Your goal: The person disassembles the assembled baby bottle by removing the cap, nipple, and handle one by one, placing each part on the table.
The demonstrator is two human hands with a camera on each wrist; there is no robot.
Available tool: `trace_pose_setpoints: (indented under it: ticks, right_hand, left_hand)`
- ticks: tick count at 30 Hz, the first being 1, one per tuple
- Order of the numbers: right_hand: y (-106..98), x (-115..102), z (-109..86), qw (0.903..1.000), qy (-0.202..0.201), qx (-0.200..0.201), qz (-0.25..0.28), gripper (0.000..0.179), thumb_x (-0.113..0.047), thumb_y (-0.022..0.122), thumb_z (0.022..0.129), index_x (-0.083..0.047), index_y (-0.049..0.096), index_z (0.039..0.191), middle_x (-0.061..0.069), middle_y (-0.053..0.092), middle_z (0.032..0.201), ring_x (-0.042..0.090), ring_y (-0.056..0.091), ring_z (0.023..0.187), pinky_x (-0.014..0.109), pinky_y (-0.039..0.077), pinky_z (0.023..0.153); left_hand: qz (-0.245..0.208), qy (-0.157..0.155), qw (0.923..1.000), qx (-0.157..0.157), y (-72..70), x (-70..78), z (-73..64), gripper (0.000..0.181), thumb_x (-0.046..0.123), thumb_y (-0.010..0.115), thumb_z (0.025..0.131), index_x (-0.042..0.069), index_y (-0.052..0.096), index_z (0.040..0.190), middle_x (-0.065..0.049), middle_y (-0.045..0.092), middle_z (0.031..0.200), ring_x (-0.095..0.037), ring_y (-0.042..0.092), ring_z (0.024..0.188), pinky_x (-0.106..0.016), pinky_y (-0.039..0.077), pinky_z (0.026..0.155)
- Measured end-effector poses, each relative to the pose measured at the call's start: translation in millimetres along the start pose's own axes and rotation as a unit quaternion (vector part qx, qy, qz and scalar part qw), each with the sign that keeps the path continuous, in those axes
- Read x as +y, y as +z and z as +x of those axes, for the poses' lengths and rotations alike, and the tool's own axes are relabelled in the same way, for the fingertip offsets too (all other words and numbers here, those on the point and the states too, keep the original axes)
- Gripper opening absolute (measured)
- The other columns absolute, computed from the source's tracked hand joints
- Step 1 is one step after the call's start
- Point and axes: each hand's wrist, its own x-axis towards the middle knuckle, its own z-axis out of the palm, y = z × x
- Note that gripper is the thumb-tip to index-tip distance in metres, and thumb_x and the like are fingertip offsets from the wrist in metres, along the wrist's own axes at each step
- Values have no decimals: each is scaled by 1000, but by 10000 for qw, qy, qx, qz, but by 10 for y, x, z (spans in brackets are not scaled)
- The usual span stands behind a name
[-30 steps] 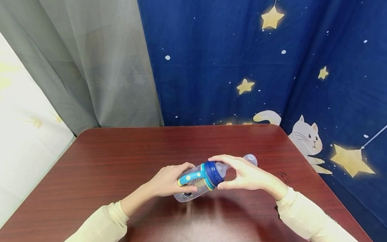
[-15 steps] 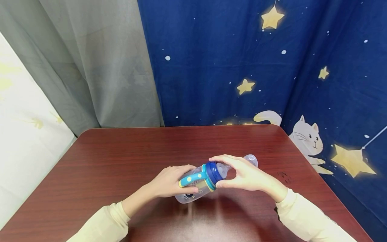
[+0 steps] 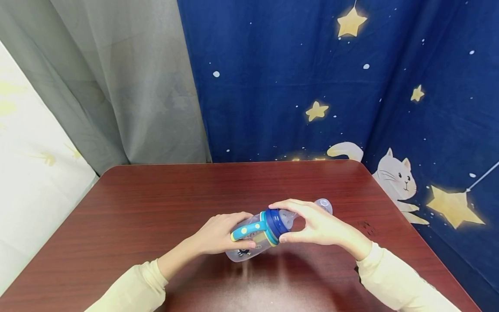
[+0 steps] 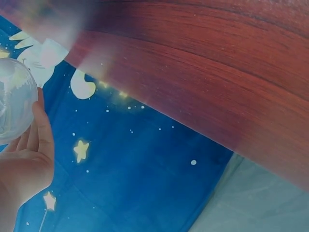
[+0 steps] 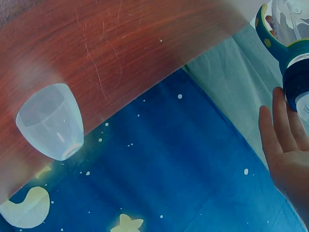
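Observation:
A clear baby bottle (image 3: pixel 262 244) with turquoise handles and a dark blue collar (image 3: pixel 277 221) is held tilted over the table. My left hand (image 3: pixel 219 234) grips the bottle's body, thumb on the near side below a handle (image 3: pixel 247 230). At the other end, my right hand (image 3: pixel 317 225) holds the collar between thumb and fingers, close round the teat (image 3: pixel 287 217). The left wrist view catches the round bottom of the bottle (image 4: pixel 17 99) beside my palm. A clear domed cap (image 5: pixel 50 121) stands on the table past my right hand, partly hidden by it in the head view.
The dark red wooden table (image 3: pixel 187 190) spreads round both hands. Behind it hang a grey curtain (image 3: pixel 148 86) and a blue curtain (image 3: pixel 265 78) with stars and a cat. Small dark marks (image 3: pixel 365 227) show on the tabletop near my right wrist.
Since one second ago the bottle and both hands have shifted very slightly to the right. Over the last half second they have hardly moved, and both grips are the same.

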Motion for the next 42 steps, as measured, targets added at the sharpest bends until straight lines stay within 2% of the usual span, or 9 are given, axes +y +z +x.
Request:
trace_pose_setpoints:
  ticks: [12, 17, 25, 36, 42]
  right_hand:
    - [9, -18, 19, 9994, 27, 201, -267, 54, -47, 63, 76, -28, 46, 124, -9, 51, 111, 7, 50, 90, 26, 45, 68]
    - [7, -14, 10, 9997, 97, 119, -202, 58, -47, 63, 76, -25, 43, 126, -9, 50, 114, 7, 49, 94, 28, 45, 72]
    - [5, 4, 7, 9999, -66, 132, -70, 58, -44, 66, 74, -23, 45, 125, -10, 49, 114, 8, 49, 95, 29, 45, 72]
    - [21, -2, 13, 9994, 140, 265, -186, 57, -46, 65, 75, -27, 44, 125, -10, 50, 115, 6, 49, 96, 27, 45, 72]
    - [14, -18, 21, 9993, 249, 222, -162, 55, -47, 63, 76, -26, 46, 124, -9, 51, 111, 7, 50, 91, 29, 47, 68]
  left_hand:
    - [31, -26, 10000, -14, 25, -10, 6, 55, 60, 58, 72, 23, 54, 113, 17, 56, 85, 0, 51, 72, -22, 43, 58]
    - [-24, -85, 10000, -46, 18, -11, 5, 55, 60, 57, 72, 24, 53, 113, 17, 55, 85, 0, 51, 72, -22, 43, 58]
    - [-42, -87, 10000, -7, 15, -8, 1, 56, 61, 58, 71, 24, 53, 113, 17, 56, 85, 0, 51, 73, -23, 43, 58]
    - [-41, 2, 10000, 59, 14, -7, 4, 55, 59, 59, 72, 23, 54, 113, 17, 56, 86, 1, 51, 72, -22, 43, 58]
    - [-39, -38, 10000, 22, 22, -10, 1, 55, 60, 58, 72, 24, 54, 113, 17, 56, 86, 1, 51, 72, -22, 43, 58]
